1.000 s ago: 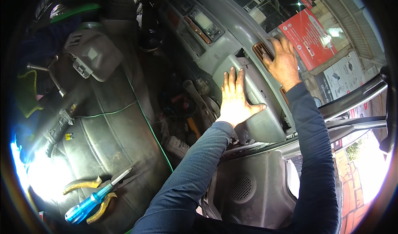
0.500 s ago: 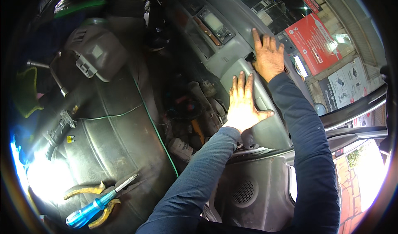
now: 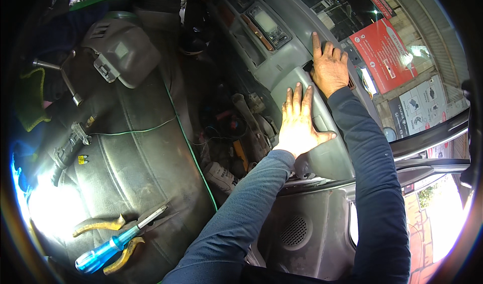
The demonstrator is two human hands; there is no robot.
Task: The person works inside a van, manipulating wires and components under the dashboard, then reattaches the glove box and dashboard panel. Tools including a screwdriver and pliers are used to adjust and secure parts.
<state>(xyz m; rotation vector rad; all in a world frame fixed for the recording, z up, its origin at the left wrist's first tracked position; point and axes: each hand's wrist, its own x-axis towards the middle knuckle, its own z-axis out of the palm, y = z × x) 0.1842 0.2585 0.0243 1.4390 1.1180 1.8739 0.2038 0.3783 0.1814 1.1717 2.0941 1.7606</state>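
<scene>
Left hand (image 3: 298, 130) lies spread on the grey dashboard panel (image 3: 329, 160) right of the frame's centre, fingers toward the top, thumb out to the right. The panel's long axis slants from upper left to lower right, its lower end near the door (image 3: 324, 218). Right hand (image 3: 331, 68), fingers loosely parted and partly bent, rests on the dashboard (image 3: 297, 26) above it. On the seat (image 3: 146, 158), lower left, a screwdriver (image 3: 118, 244) points to upper right.

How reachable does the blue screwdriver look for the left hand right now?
Probably yes: the blue screwdriver lies uncovered on the seat, though the left hand must first leave the grey panel.
</scene>
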